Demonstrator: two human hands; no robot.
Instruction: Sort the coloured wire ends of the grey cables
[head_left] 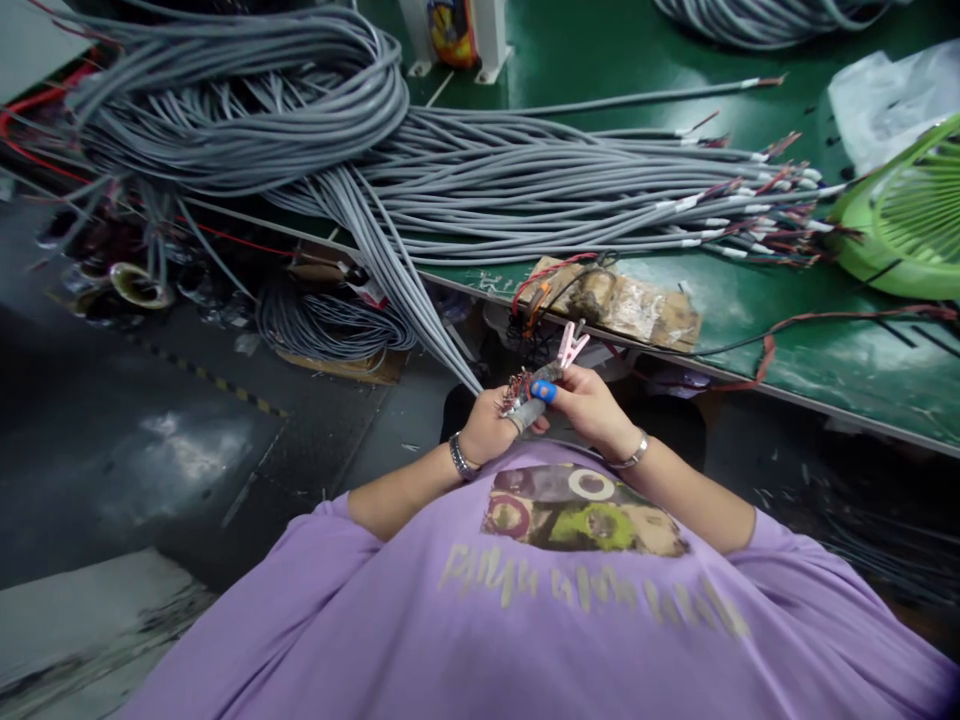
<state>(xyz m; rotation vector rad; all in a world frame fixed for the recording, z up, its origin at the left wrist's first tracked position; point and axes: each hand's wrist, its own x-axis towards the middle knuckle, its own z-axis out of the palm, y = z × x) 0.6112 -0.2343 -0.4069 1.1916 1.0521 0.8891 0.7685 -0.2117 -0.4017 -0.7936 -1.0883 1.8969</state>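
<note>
Close in front of my body, my left hand point(489, 430) is closed around a bundle of grey cables point(420, 290) that runs down from the bench. The stripped red and dark wire ends point(517, 390) stick up between my hands. My right hand point(600, 412) is closed in a pinch at these wire ends. A blue cover point(544, 390) sits on its thumb. Grey wrapping shows at some of my fingertips. A pink clothes peg point(572, 345) stands just beyond my right fingers; whether they touch it, I cannot tell.
Many grey cables point(525, 185) lie across the green bench point(600, 50), coiled at the left. A green fan point(900, 220) and a plastic bag point(892, 100) are at the right. A stained wooden block point(637, 310) lies at the front edge. Another cable coil point(330, 325) is below.
</note>
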